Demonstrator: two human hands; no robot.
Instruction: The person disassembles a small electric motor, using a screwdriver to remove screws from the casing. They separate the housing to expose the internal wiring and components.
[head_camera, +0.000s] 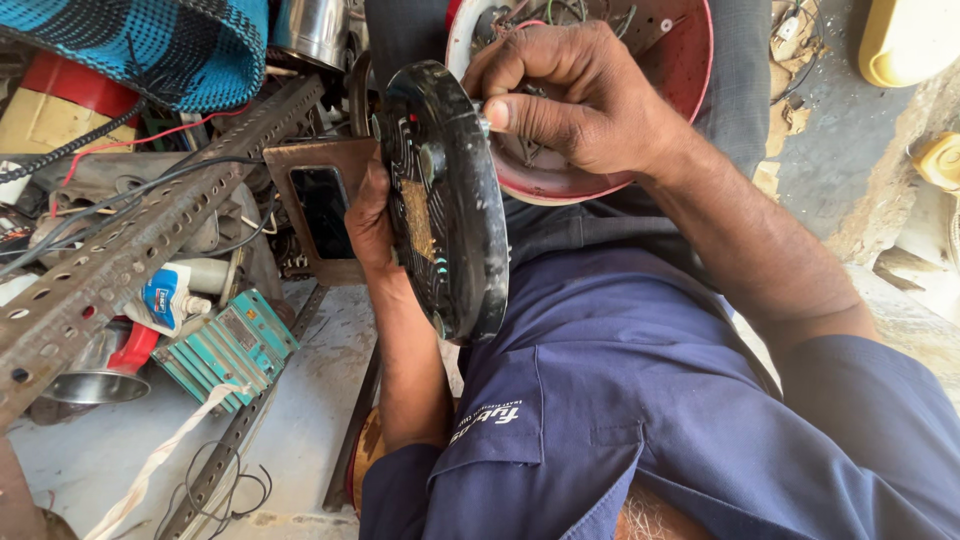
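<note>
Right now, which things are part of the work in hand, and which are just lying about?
In hand: black round plate, held by left hand; right hand at its rim; red appliance shell with wiring.

Lying about: perforated metal angle bar, teal finned block, glue tube, knitted blue cloth.

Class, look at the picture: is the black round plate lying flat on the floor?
No, the black plate is held up on edge by the left hand, above the person's lap.

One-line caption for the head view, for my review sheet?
Left hand holds a round black base plate on edge while the right hand works at its rim.
</note>
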